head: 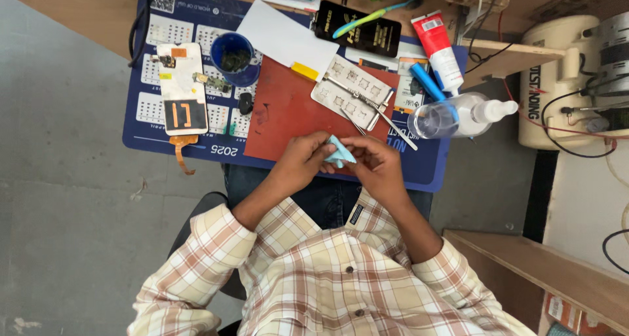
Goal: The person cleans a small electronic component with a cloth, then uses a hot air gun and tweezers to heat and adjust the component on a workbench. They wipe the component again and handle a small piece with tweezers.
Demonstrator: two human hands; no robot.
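While both hands meet just below the red mat, the left hand and right hand curl closed around a small light-blue cloth, pinching it between fingertips, seemingly to fold it. Left of the mat lies an opened phone; tweezers rest on the mat's right edge, within reach.

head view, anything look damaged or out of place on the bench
The opened phone at the left lies with its back off, innards showing, and an orange flex cable hanging over the blue mat edge. Both hands hold a pale blue cloth.
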